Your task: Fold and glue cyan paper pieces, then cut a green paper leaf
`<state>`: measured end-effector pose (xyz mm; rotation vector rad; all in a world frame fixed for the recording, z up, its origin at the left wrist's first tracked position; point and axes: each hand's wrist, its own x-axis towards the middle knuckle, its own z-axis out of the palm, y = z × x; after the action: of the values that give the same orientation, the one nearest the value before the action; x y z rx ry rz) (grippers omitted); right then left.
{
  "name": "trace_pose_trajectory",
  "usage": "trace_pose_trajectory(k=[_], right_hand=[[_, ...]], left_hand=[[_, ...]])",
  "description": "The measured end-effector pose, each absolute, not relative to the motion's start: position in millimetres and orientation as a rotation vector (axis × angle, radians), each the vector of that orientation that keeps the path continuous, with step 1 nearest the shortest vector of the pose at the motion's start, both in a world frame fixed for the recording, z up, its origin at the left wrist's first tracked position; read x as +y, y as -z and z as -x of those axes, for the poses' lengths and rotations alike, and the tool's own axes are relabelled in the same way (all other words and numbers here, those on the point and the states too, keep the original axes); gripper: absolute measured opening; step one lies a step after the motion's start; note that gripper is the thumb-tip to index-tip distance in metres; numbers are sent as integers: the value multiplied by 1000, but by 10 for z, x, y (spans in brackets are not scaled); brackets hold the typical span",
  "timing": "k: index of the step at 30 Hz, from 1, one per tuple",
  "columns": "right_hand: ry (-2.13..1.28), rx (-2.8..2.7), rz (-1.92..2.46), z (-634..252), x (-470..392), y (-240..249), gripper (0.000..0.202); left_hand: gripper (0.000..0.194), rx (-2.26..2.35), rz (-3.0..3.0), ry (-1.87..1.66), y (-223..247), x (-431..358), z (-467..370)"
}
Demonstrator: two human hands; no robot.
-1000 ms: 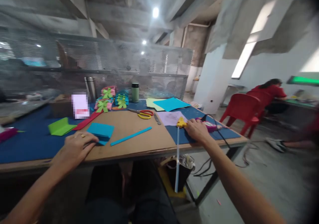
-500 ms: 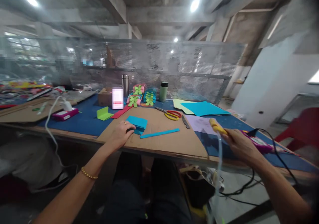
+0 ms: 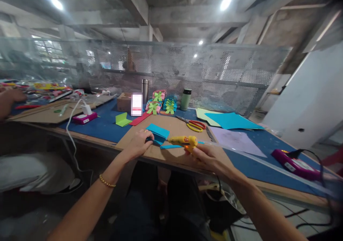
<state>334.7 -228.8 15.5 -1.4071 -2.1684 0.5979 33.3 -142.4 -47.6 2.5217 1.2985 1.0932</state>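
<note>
My left hand (image 3: 139, 141) is closed on the left edge of a folded blue paper piece (image 3: 158, 131), which stands partly open over the brown cardboard sheet (image 3: 177, 123). In my right hand (image 3: 207, 155) is a yellow hot glue gun (image 3: 183, 140), its nozzle pointing left and close to the paper's right side; whether it touches, I cannot tell. A clear glue stick (image 3: 233, 149) trails from its back. Behind the gun lies a blue paper strip (image 3: 170, 146), partly hidden by it.
Scissors (image 3: 194, 125) and a dark blade (image 3: 209, 134) lie behind the gun. Lilac paper (image 3: 238, 141), blue sheets (image 3: 233, 120) and a purple power strip (image 3: 293, 164) are on the right. Decorated little baskets (image 3: 158, 103) and a green bottle (image 3: 185, 100) stand behind. Another person's hand (image 3: 12, 96) shows far left.
My right hand has brought the glue gun left from the table's right side to the folded blue paper. My left hand still holds the paper. The view has turned slightly left.
</note>
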Motion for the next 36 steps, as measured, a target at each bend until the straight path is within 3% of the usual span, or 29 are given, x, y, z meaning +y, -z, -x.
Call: trace_pose_trajectory(k=[9, 18, 25, 36], right_hand=[[-579, -2230, 1500, -3080, -2299, -378, 45], [-944, -2045, 1344, -3102, -2078, -131, 51], [-751, -2190, 1383, -3019, -2167, -341, 47], [-858, -2143, 1342, -3101, -2121, -246, 50]], left_hand=[[10, 1338, -2520, -1131, 494, -1466, -365], [11, 1295, -2512, -1165, 504, -1470, -366], [13, 1293, -2527, -1192, 507, -1497, -370], [17, 1260, -2522, -1220, 483, -1511, -377]])
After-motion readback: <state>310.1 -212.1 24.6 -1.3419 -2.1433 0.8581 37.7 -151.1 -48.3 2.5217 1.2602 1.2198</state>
